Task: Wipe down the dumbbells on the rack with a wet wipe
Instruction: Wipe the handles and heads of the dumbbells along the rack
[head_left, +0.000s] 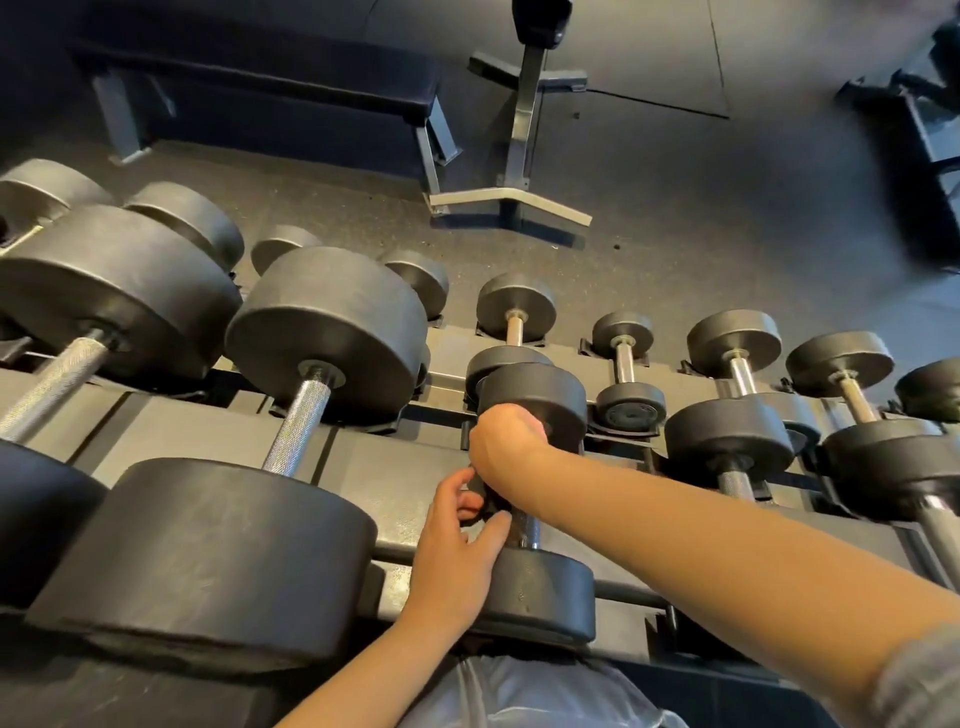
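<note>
A small black dumbbell (540, 597) lies on the near tier of the grey rack (395, 467), in the middle of the view. My left hand (457, 551) reaches in from below, its thumb and fingers curled round the near part of the chrome handle, with something dark between them. My right hand (506, 441) crosses from the right and is closed over the far end of the handle, against the far head (545, 395). Its fingers are hidden under the hand. No wet wipe shows plainly.
Big dumbbells (208, 561) fill the rack to the left and smaller ones (727, 441) sit to the right. Beyond the rack are a black bench (260, 78) and a metal stand (524, 130) on dark floor. A clear plastic bag (519, 691) hangs below.
</note>
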